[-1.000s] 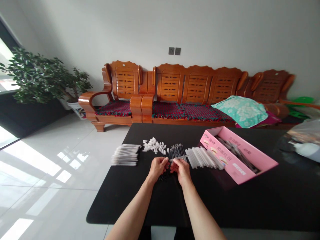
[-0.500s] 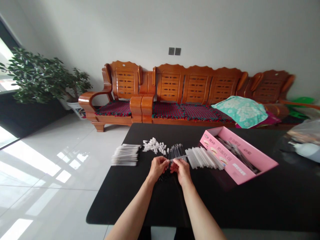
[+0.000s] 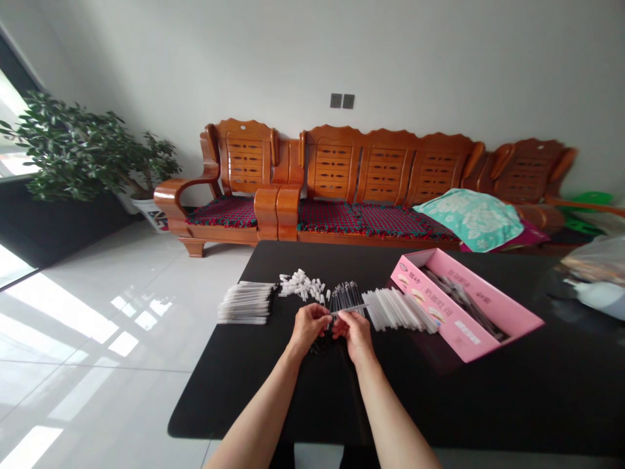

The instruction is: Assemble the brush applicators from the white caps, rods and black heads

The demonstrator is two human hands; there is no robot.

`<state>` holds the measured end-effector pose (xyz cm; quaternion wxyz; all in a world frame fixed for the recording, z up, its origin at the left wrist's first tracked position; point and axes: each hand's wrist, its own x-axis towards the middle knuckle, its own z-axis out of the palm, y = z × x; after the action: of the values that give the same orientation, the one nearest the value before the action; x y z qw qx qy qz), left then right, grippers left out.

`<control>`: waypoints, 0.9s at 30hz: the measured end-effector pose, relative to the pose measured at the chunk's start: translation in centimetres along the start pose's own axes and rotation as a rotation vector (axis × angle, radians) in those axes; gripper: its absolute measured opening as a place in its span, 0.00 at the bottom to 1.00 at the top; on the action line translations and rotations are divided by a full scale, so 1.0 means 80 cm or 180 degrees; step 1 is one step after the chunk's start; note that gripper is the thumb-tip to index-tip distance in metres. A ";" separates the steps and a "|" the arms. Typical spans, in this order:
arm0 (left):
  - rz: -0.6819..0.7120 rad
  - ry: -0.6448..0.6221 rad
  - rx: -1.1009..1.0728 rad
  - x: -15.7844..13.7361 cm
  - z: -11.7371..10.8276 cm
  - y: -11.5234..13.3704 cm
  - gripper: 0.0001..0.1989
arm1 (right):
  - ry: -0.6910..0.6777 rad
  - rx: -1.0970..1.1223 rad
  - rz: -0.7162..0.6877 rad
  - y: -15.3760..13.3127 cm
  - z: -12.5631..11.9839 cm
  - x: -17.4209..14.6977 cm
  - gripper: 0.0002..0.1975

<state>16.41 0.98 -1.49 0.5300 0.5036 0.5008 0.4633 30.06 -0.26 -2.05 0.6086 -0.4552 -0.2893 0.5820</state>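
Observation:
My left hand (image 3: 311, 327) and my right hand (image 3: 354, 331) meet over the table, fingertips pinched on a thin translucent pen barrel (image 3: 360, 307). It lies almost level, its far end sticking out past my right fingers. Just beyond are dark, slim pen refills (image 3: 347, 294), partly covered by the right hand. White pen caps (image 3: 303, 284) lie loose behind the left hand. Right of the refills is a row of whitish barrels (image 3: 398, 309). A stack of white pens with dark ends (image 3: 246, 303) lies at the left. Small black pieces (image 3: 319, 345) are partly hidden beneath my hands.
A pink box (image 3: 452, 324) with dark slender items inside stands on the black table (image 3: 400, 397), to the right. A plastic bag and white object (image 3: 600, 296) sit at the far right. Behind the table runs a wooden sofa (image 3: 385, 169); a potted plant (image 3: 92, 150) stands left.
Both hands stay in nearly the same place, pinching the barrel. Only a very slight shift of the fingers and of the camera view shows.

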 end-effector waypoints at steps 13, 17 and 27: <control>-0.0047 0.0054 0.0011 -0.003 0.000 0.003 0.19 | -0.0021 -0.0027 -0.0015 0.001 -0.001 0.000 0.12; -0.0123 -0.0088 0.0208 -0.004 -0.001 0.002 0.24 | -0.0048 -0.0058 -0.0018 0.002 -0.001 0.000 0.11; -0.0099 -0.0033 -0.0047 -0.004 0.001 0.003 0.21 | -0.0033 -0.0049 -0.0027 0.000 0.000 -0.001 0.11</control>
<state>16.46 0.66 -1.23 0.5434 0.4942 0.5024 0.4562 30.06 -0.37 -2.04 0.6061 -0.4556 -0.2988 0.5795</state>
